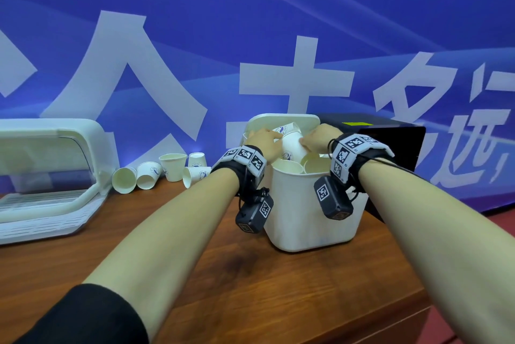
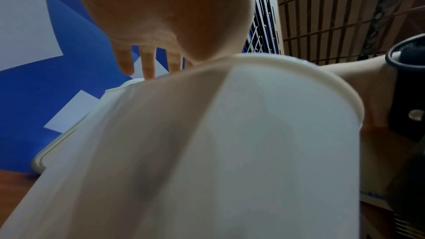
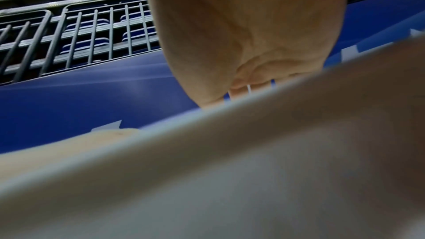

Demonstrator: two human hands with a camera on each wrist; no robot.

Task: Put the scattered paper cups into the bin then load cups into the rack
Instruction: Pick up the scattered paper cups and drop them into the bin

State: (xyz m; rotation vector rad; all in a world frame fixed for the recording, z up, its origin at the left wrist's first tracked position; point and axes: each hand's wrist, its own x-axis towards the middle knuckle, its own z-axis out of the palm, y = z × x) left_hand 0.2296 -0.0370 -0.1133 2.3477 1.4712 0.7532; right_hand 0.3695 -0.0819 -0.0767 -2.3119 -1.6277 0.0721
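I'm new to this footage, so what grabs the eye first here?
Both hands, the left hand and right hand, meet on a paper cup above the white bin, which is already heaped with cups. To its left, five scattered cups wait on the wooden table beside the empty white rack.

On the bench [image 1: 278, 288] we count five loose paper cups [image 1: 172, 166] (three lying on their sides, two standing), one white bin [image 1: 301, 221], one white rack [image 1: 50, 173] and one black box [image 1: 390, 132]. We cannot count the bin's cups exactly; at least five show.
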